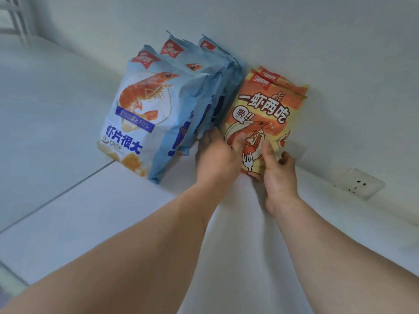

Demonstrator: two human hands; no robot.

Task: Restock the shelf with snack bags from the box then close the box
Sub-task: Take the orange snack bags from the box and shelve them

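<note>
A: Fingers [209, 135] of left hand [217, 155] curl round the left edge of the upright orange-yellow foil snack bag [265, 114]; right hand [280, 171] pinches its lower right corner.

B: Position?

A: On white shelf [90, 211], just right of the blue-white foil snack bags [145, 114], against the wall.

B: Risk?

A: Likely tips forward on release; blue row leans too. Box not visible.

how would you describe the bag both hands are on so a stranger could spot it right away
On the white shelf, a row of pale blue snack bags stands against the wall. Immediately to their right is the orange and yellow bag, with the left hand and right hand gripping its lower edge. Its warm colours and cartoon shrimp with a fork set it apart.
</note>
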